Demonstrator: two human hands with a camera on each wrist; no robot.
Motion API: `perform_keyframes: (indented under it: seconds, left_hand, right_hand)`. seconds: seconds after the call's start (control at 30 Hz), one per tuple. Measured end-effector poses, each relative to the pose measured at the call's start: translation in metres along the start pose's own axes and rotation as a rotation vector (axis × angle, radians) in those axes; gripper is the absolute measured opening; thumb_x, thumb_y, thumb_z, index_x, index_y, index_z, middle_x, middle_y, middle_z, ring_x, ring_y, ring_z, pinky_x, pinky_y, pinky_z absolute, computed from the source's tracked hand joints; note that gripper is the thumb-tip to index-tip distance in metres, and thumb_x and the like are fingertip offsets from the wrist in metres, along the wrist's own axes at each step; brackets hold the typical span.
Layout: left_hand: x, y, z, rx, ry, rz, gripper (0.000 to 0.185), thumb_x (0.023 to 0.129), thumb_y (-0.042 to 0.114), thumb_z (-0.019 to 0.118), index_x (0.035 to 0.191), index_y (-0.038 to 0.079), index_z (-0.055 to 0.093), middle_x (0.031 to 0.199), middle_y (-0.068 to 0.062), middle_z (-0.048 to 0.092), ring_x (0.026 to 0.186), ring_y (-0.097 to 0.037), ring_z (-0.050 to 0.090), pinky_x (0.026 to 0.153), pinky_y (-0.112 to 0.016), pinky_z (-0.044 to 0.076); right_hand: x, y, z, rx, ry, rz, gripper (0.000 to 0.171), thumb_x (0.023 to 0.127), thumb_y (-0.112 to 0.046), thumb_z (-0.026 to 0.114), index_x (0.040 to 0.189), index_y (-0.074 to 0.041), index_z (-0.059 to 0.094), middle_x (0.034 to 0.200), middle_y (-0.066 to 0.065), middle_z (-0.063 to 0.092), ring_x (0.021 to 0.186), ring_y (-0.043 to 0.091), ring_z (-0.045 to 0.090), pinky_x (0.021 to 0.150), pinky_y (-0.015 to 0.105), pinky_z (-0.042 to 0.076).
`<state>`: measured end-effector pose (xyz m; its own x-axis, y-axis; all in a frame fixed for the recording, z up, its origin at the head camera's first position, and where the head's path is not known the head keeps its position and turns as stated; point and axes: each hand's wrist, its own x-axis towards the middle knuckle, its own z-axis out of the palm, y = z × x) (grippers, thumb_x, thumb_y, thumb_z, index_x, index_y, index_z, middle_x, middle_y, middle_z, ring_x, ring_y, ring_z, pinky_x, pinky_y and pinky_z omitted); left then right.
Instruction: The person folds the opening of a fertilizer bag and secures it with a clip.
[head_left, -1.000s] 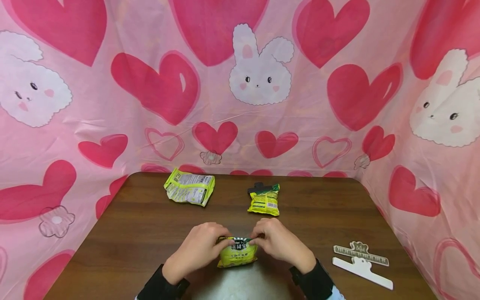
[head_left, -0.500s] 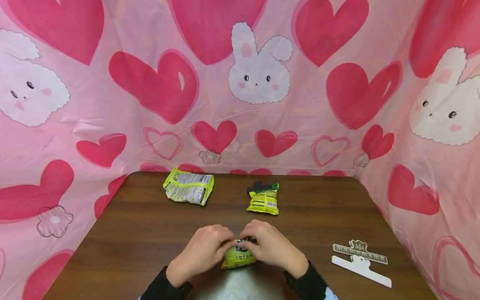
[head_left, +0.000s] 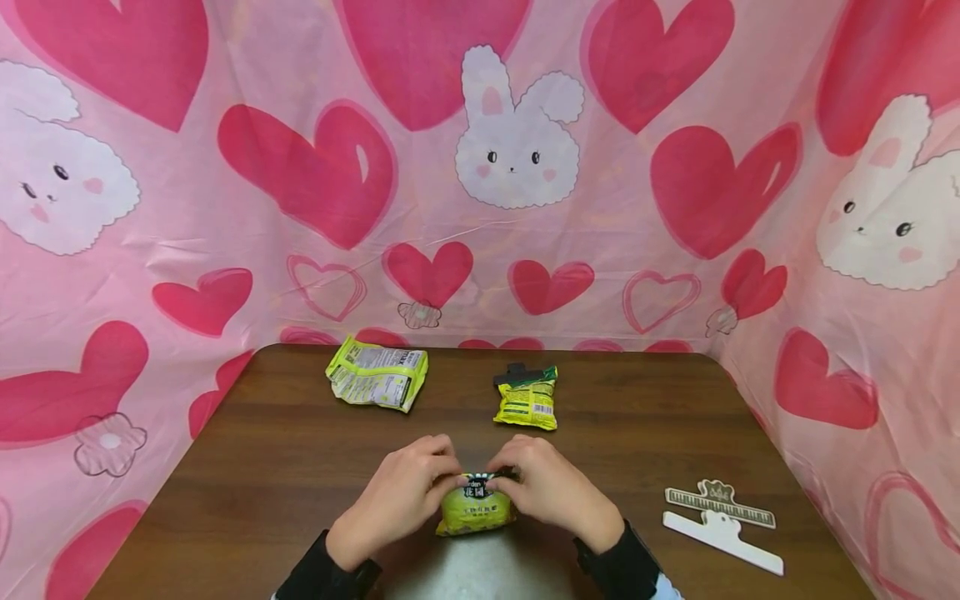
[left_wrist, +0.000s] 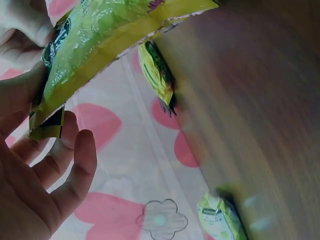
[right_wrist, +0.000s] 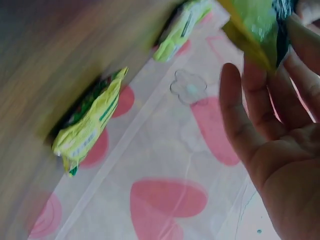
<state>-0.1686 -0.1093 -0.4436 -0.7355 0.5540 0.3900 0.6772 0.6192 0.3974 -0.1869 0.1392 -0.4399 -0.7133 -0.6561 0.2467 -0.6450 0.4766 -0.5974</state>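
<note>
A small yellow-green snack bag (head_left: pixel 475 508) stands on the brown table (head_left: pixel 300 467) near its front edge. My left hand (head_left: pixel 448 477) pinches the left end of the bag's dark top strip, and my right hand (head_left: pixel 501 478) pinches the right end. The left wrist view shows the bag (left_wrist: pixel 100 45) held between thumb and fingers (left_wrist: pixel 60 165). The right wrist view shows a corner of the bag (right_wrist: pixel 255 30) against the right hand's fingers (right_wrist: pixel 250 125). The hands hide the bag's upper sides.
A crumpled yellow-green bag (head_left: pixel 377 376) lies at the back left. Another bag (head_left: pixel 528 400) sits at the back centre with a black clip (head_left: pixel 513 372) on its top. Two white clips (head_left: pixel 722 517) lie at the front right. Pink heart-and-bunny cloth (head_left: pixel 517 208) surrounds the table.
The hands first closed in over the bag's top, hiding it. They have now moved slightly apart and the dark top strip shows again. The bag stays in place.
</note>
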Motion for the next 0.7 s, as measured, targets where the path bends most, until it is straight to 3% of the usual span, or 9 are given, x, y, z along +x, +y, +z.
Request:
perform_keyframes:
  seconds: [0.23, 0.47, 0.7]
  left_hand:
    - [0.0028, -0.0001, -0.0018, -0.039, -0.041, -0.056, 0.005, 0.095, 0.019, 0.082, 0.095, 0.020, 0.077, 0.088, 0.017, 0.052, 0.076, -0.002, 0.051, 0.065, -0.024, 0.047]
    - [0.0046, 0.0025, -0.0030, -0.077, -0.066, -0.078, 0.006, 0.094, 0.021, 0.083, 0.096, 0.019, 0.077, 0.086, 0.017, 0.053, 0.074, -0.001, 0.052, 0.064, -0.024, 0.046]
    - [0.0028, 0.0017, -0.0035, -0.085, -0.082, -0.076, 0.004, 0.098, 0.022, 0.079, 0.095, 0.020, 0.076, 0.086, 0.017, 0.053, 0.073, -0.001, 0.051, 0.063, -0.024, 0.045]
  right_hand:
    - [-0.0020, 0.0040, -0.0058, -0.077, 0.007, 0.020, 0.004, 0.094, -0.016, 0.082, 0.095, -0.012, 0.082, 0.087, -0.014, 0.068, 0.081, 0.001, 0.058, 0.072, 0.025, 0.052]
    - [-0.0004, 0.0062, -0.0044, -0.019, -0.010, 0.001, 0.003, 0.093, -0.008, 0.082, 0.094, -0.010, 0.082, 0.086, -0.009, 0.072, 0.079, 0.001, 0.061, 0.070, 0.024, 0.053]
    - [0.0002, 0.0062, -0.0071, -0.003, -0.056, 0.043, 0.004, 0.092, -0.009, 0.084, 0.094, -0.010, 0.080, 0.085, -0.011, 0.071, 0.078, 0.002, 0.057, 0.068, 0.023, 0.052]
